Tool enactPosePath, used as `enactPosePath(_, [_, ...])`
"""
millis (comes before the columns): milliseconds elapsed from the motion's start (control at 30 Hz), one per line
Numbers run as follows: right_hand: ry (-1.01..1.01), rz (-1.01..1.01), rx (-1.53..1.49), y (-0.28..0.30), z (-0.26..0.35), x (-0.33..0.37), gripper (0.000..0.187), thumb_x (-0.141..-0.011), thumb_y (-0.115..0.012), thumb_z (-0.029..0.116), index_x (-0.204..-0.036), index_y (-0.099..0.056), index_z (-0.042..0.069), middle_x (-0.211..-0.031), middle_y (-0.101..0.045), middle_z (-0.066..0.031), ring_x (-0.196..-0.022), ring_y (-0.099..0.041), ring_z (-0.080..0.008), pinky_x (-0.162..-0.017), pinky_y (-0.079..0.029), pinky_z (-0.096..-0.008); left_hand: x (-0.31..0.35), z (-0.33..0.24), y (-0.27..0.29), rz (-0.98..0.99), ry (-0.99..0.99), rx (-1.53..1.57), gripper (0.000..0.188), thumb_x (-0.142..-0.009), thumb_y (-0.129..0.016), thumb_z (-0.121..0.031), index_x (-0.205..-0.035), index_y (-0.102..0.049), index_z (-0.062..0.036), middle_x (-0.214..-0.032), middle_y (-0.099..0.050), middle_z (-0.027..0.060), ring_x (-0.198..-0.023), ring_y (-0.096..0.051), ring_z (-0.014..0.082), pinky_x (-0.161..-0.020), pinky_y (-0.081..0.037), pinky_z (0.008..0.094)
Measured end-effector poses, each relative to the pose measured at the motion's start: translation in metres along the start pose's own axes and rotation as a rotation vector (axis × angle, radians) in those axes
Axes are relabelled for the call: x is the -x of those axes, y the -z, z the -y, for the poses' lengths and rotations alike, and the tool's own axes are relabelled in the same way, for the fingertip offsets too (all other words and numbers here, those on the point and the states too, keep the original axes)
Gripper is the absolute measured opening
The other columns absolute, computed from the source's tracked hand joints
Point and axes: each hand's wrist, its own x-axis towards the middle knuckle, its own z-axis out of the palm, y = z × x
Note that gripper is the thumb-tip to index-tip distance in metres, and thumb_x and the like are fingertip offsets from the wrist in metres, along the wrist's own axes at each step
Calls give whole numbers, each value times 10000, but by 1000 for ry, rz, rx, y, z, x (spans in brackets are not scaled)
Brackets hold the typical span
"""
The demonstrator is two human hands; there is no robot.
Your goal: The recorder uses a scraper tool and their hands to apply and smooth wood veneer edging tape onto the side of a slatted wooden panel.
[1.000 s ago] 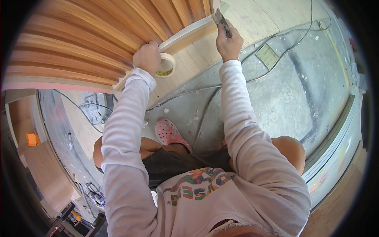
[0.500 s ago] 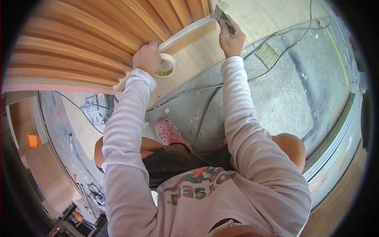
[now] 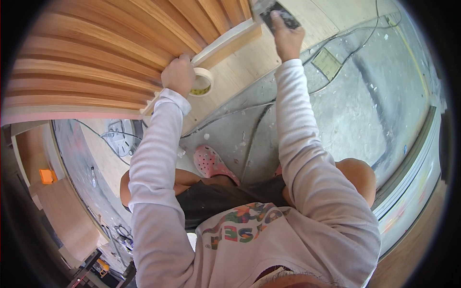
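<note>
Left hand point(image 3: 178, 74) is closed on a roll of tape point(image 3: 201, 81), pressed against the pale strip point(image 3: 225, 41) edging the wooden slatted panel point(image 3: 96, 53). Up at one o'clock from it, the right hand point(image 3: 287, 39) grips a dark block point(image 3: 278, 12), possibly a sanding pad, at the strip's far end. Open concrete floor point(image 3: 345, 110) spreads toward three o'clock; a pink clog point(image 3: 213, 164) sits at six.

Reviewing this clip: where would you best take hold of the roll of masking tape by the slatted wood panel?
Grip the tape roll by its outer rim, thumb through the open core, coming from the floor side. The left hand already holds its upper-left edge against the wooden strip.
</note>
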Motion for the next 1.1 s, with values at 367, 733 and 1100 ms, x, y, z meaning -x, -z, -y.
enactPosePath(367, [-122, -14, 104, 5, 0, 22, 215, -791, -681, 147, -914, -671, -29, -801, -664, -22, -684, -576, -85, -626, -448, -220, 1, -4, 4, 12, -33, -78, 159, -810, -568, -232, -850, -612, -84, -818, -652, 150, -770, -636, 340, -681, -509, 443])
enactPosePath(733, [9, 41, 234, -2, -18, 31, 250, -820, -637, 197, -978, -659, 5, -794, -668, -75, -705, -583, -119, -672, -462, -263, 4, -3, 3, -43, -46, 17, 195, -793, -600, -272, -775, -605, -78, -790, -641, 145, -752, -614, 349, -652, -478, 462])
enactPosePath(1100, [284, 23, 478, -10, -20, 40, 244, -805, -647, 234, -983, -668, 68, -811, -663, -158, -745, -644, -249, -681, -479, -312, 8, -4, 5, -77, -56, 77, 153, -775, -611, -227, -788, -615, -75, -821, -642, 139, -764, -613, 335, -678, -476, 447])
